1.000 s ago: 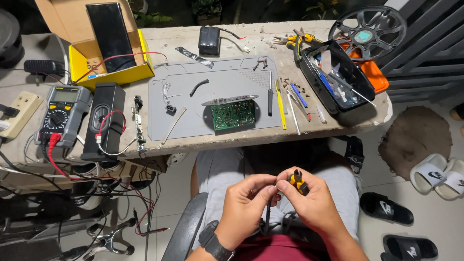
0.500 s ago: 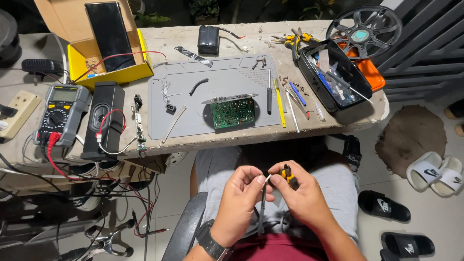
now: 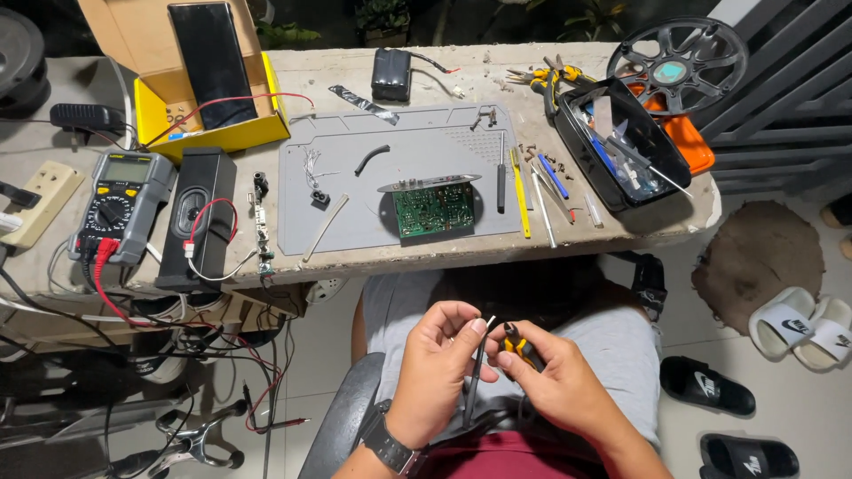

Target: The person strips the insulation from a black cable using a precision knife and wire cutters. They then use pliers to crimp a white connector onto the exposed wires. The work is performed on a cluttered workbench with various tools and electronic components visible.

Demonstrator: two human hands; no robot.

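Wire [image 3: 475, 377], thin and dark with a pale stripped tip, is pinched upright in the left hand [image 3: 435, 372] over the lap, below the bench's [image 3: 373, 66] near edge; right hand [image 3: 555, 381] fingers grip yellow-handled pliers [image 3: 517, 341] just beside the tip; green circuit board [image 3: 433, 211] lies on the grey mat [image 3: 417, 142].

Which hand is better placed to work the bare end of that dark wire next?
Right, probably. The right hand already grips the yellow-handled pliers beside the wire tip, while the left hand pinches the dark wire and steadies it.
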